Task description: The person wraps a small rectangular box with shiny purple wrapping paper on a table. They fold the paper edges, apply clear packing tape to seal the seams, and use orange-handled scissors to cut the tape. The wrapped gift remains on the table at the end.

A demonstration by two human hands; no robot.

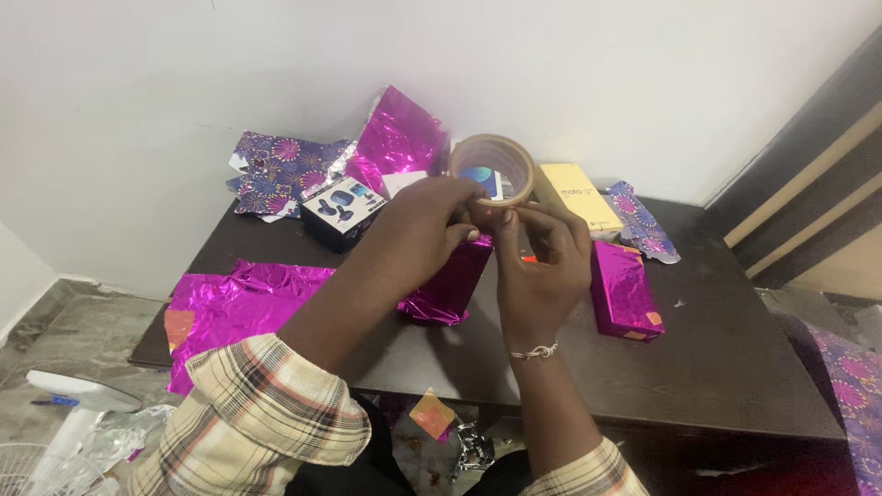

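Yellow flat box [579,195] at the back of the dark surface [735,367], beside a black box [342,211] with blue product pictures. Magenta foil-wrapped box [625,289] right of centre; a second, partly wrapped package [450,285] at centre.

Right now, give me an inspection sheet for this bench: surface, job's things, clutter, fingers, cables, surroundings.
Surface: dark table, foil scraps on it.
Job's things: tape roll held up in both hands; half-wrapped magenta box below it.
Clutter: wrapped magenta box, yellow box, dark printed box, magenta foil sheet, purple patterned paper.
Fingers: left hand and right hand pinch the roll's lower edge.
Cables: nothing seen.
Surroundings: white wall; foil scraps on floor; white fan at lower left.
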